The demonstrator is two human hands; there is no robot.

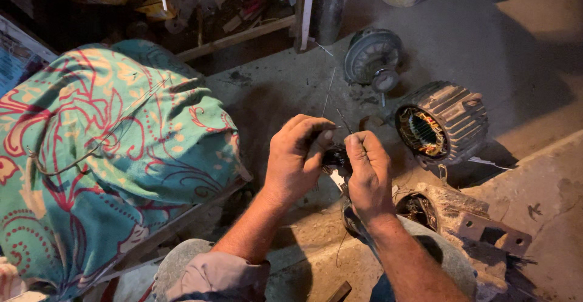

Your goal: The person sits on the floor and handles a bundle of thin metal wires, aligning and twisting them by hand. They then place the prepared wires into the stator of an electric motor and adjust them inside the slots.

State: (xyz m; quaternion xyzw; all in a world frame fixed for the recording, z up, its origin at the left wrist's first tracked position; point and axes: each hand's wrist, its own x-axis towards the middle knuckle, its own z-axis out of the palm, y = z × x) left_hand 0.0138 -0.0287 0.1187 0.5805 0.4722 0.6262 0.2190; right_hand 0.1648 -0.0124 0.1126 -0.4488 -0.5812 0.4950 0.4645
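A dusty concrete floor (486,29) is seen in dim light, with clutter along the far wall. A patterned cloth bundle (103,156) lies at left; a ribbed motor housing (443,120) and a round end cover (371,53) lie at right. The left hand (294,159) and right hand (369,174) are closed together on a small dark wire bundle (335,155), held above the knees, thin wires (328,95) sticking up.

Teal cloth (109,150) with red swirls; grey ribbed motor housing (446,120); seemingly black wire bundle (335,155).
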